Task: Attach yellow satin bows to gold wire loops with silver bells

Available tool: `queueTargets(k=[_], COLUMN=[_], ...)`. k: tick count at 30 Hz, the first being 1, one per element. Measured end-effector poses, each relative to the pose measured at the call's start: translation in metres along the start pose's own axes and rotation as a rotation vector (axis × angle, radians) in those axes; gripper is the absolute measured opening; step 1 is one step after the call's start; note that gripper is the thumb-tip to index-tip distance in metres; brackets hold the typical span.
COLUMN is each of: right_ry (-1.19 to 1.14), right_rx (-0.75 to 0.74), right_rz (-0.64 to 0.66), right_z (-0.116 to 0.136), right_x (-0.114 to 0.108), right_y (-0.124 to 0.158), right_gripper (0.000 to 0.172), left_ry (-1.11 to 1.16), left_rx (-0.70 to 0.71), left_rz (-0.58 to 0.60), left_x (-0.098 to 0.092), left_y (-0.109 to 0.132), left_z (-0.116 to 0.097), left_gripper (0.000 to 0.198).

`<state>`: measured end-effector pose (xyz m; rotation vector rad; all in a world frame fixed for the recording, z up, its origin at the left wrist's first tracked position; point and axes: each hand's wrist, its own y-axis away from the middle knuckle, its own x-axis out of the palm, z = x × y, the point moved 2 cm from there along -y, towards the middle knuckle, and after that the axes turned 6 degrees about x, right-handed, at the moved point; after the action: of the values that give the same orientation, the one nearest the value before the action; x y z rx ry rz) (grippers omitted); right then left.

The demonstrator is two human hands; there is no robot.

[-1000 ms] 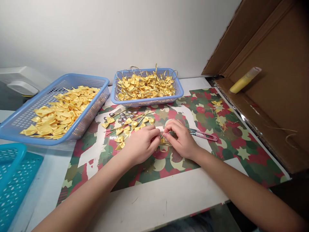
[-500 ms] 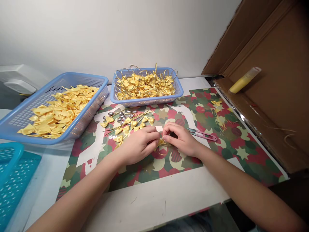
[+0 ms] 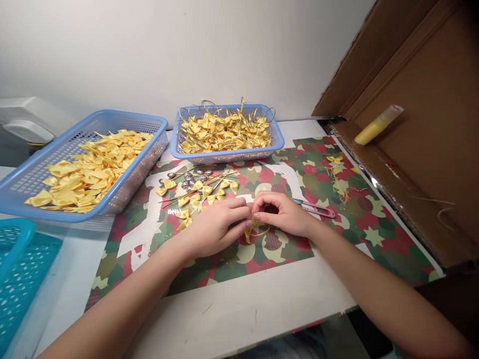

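My left hand [image 3: 224, 224] and my right hand [image 3: 282, 213] meet over the patterned paper, fingertips pinched close together. Between them is a yellow ribbon bow [image 3: 248, 234] with a loop of gold cord [image 3: 262, 232] hanging below the fingers. The fingers hide most of the bow. Left of my left hand lie several loose yellow bows [image 3: 207, 191], thin gold cords [image 3: 175, 199] and small silver bells [image 3: 189, 177]. Just beyond my right hand rests a pink-handled snipping tool [image 3: 318, 209], its tip partly behind the hand.
A blue basket [image 3: 175, 152] of bows with gold cords stands at the back. Another blue basket [image 3: 93, 215] holding plain bows is at left, above a teal basket [image 3: 22, 279]. A cardboard wall [image 3: 419, 124] with a yellow tube [image 3: 377, 125] borders the right. Thread scraps [image 3: 341, 188] lie nearby.
The bow between my fingers has turned, its tail now pointing down and the gold loop showing more. Both hands stay nearly in place, still pinched together.
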<state>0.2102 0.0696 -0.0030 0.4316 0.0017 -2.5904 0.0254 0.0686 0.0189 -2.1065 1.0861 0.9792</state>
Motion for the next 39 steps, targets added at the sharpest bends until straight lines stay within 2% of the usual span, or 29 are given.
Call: queueTargets(k=[3, 5, 10, 16, 20, 24, 32, 39], right_ry=[0.061, 0.062, 0.011, 0.011, 0.059, 0.085, 0.045, 0.017], right_rx=[-0.038, -0.058, -0.062, -0.097, -0.126, -0.143, -0.136, -0.127], right_rz=[-0.117, -0.131, -0.102, -0.007, 0.052, 0.064, 0.078, 0.077], right_z=[0.002, 0.002, 0.003, 0.010, 0.015, 0.014, 0.011, 0.010], right_x=[0.001, 0.001, 0.000, -0.005, -0.009, -0.011, -0.011, -0.012], right_y=[0.002, 0.003, 0.004, 0.005, 0.008, 0.009, 0.008, 0.008], right_gripper=[0.006, 0.007, 0.006, 0.008, 0.008, 0.007, 0.005, 0.004], left_ry=[0.003, 0.008, 0.055, 0.246, 0.303, 0.380, 0.520, 0.479], left_rx=[-0.041, -0.049, -0.050, -0.060, -0.097, -0.087, -0.142, -0.139], left_rz=[-0.043, -0.060, -0.101, -0.100, -0.111, -0.095, -0.062, -0.100], left_x=[0.001, 0.003, 0.004, 0.002, 0.005, 0.009, 0.014, 0.016], left_y=[0.000, 0.000, 0.000, 0.000, -0.001, -0.001, -0.002, -0.003], left_z=[0.000, 0.000, 0.000, 0.000, 0.003, 0.004, 0.004, 0.002], left_gripper=[0.025, 0.024, 0.023, 0.032, 0.019, 0.016, 0.024, 0.026])
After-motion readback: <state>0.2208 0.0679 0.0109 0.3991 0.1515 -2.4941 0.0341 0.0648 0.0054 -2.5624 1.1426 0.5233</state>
